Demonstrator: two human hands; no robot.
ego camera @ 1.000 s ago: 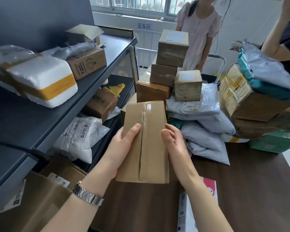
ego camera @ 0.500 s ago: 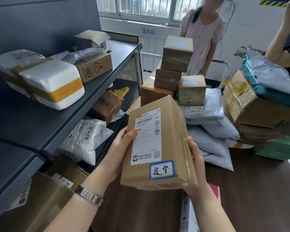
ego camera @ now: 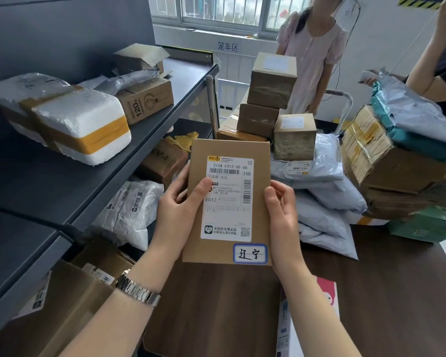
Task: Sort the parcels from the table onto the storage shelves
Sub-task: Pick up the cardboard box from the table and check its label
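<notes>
At nine o'clock the dark storage shelves (ego camera: 150, 140) carry a taped white foam box (ego camera: 70, 124) and a printed carton (ego camera: 147, 101), with white mailer bags (ego camera: 129, 207) on the tier below. At the centre of the view, the left hand (ego camera: 178, 210) grips the left edge of a flat brown parcel (ego camera: 229, 202), thumb lying across its shipping label (ego camera: 228, 199), while the right hand (ego camera: 283, 217) clasps the right edge; both are closed around it, holding it upright above the dark desk (ego camera: 384, 292) with the label facing the camera. A handwritten blue-bordered sticker (ego camera: 250, 253) sits at the parcel's lower right. Toward two o'clock, stacked cartons (ego camera: 271, 94) and grey mailers (ego camera: 319, 181) wait on the desk. The step in hand looks to be reading the label to choose a shelf; it would go best by sliding the left thumb off the print, checking the code and sticker together, then carrying the parcel level toward bare shelf space at nine o'clock, clear of the foam box.
</notes>
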